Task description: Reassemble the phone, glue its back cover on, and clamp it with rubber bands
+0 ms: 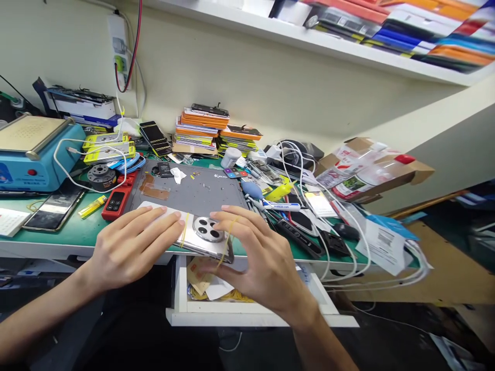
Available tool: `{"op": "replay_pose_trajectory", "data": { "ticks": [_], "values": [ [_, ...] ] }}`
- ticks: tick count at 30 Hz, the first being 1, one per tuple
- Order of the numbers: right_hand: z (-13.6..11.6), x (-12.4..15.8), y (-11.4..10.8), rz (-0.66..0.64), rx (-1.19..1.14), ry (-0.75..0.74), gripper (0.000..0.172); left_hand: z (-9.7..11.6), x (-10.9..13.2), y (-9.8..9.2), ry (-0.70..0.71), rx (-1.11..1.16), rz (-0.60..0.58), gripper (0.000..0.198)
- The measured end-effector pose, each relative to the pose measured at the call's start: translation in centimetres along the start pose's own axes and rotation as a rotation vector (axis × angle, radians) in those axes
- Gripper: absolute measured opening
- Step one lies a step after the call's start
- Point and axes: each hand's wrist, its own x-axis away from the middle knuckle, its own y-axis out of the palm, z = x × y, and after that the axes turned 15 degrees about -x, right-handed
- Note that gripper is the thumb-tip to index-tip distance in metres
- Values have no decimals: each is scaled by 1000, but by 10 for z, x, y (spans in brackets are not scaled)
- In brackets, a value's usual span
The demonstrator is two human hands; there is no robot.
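Observation:
A smartphone (194, 238) with a pale back and a large round camera bump lies back up near the bench's front edge, its right end slightly over the drawer. One yellow rubber band (184, 230) is wrapped around its middle. My left hand (133, 247) is closed over the phone's left part, fingertips on the back and thumb hidden. My right hand (259, 257) grips a second rubber band (227, 243) at the camera end, fingers above and thumb below. This band is stretched across the phone's right end.
Below the phone an open drawer (251, 317) holds rubber bands and papers. A grey work mat (216, 190) covers the bench. Left are a red device (120, 198) and a blue machine (38, 159); right are tools, white cables and a cardboard box (419, 172).

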Motion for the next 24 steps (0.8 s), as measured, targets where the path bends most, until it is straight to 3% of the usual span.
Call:
{"op": "replay_pose_trajectory", "data": {
  "ticks": [4, 8, 10, 13, 16, 19, 21, 24],
  "values": [
    [9, -4, -2, -8, -108, 54, 50, 1, 1, -4, -69, 85, 49, 44],
    [24, -6, 10, -118, -252, 129, 46, 5, 1, -2, -96, 155, 84, 46],
    [28, -2, 25, -139, -293, 121, 29, 6, 1, 2, -153, 192, 123, 45],
    [26, 10, 48, -19, -204, 46, 9, 4, 1, 10, -317, 199, 154, 44],
    [17, 24, 59, 134, 0, -79, 11, 0, 3, 21, -414, 112, 120, 37],
    [7, 36, 55, 217, 106, -219, 18, -2, 5, 32, -492, 60, 78, 28],
    [2, 40, 49, 216, -5, -248, 22, 0, 7, 39, -523, 61, 45, 25],
    [-3, 40, 39, 229, -380, -147, 36, 4, 8, 46, -561, 80, 3, 24]
  ]
}}
